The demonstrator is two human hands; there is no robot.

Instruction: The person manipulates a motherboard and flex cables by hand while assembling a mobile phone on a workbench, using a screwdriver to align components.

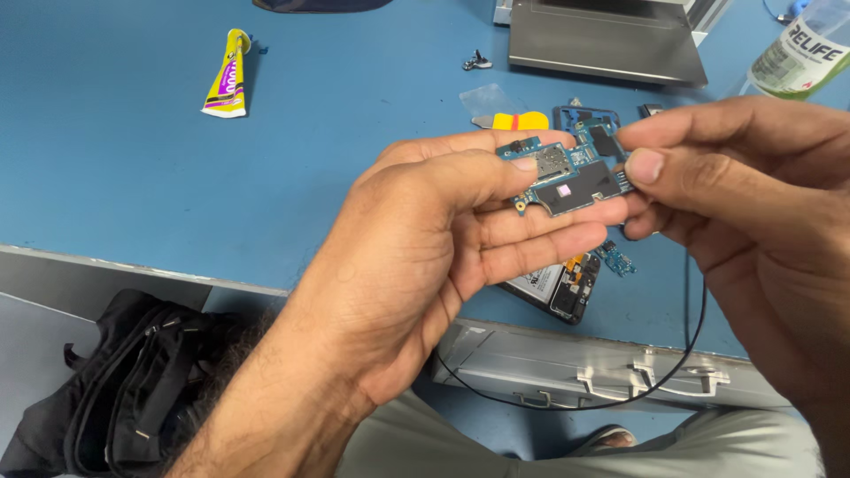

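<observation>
Blue-green phone circuit board gripped by left hand above worktop front edge; right hand pinches thin black cable at board's corner, seating needs precision

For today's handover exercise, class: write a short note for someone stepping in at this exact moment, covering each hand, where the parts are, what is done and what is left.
Left hand: holds the small blue circuit board flat on its fingers, thumb on top.
Right hand: pinches the board's right edge; a thin black cable loops down from this hand.
On the blue table: opened phone body under the hands, dark frame piece behind, yellow glue tube far left.
Done: board is out of the phone.
Left: board not back in; whether the cable is attached cannot be seen.
</observation>
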